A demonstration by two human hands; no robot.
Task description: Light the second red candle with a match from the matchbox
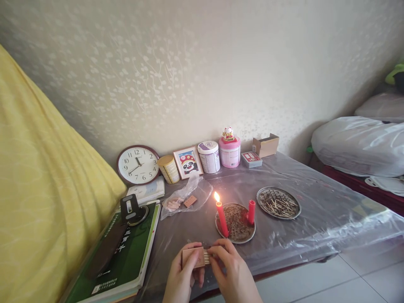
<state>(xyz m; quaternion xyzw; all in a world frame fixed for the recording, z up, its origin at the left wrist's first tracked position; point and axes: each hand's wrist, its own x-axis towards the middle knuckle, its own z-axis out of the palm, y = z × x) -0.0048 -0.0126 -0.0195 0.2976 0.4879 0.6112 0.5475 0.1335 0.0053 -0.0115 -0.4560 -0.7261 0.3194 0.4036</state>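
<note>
My left hand [183, 275] grips a small brown matchbox [193, 257] near the table's front edge. My right hand [232, 269] pinches at the matches sticking out of the box's open right end. Just beyond the hands stands a round metal plate [236, 233] with a lit red candle [221, 219] leaning at its left and a short unlit red candle [251, 211] at its right. A second metal plate [264, 195], farther right, holds several used matches.
The table [315, 210] is covered in clear plastic sheet. A green book [126, 256] with a dark device on it lies at left, a clear bag [186, 198] behind. Clock [138, 165], tins, framed picture [188, 162] and boxes line the wall. Yellow cloth [41, 189] hangs left; bedding at right.
</note>
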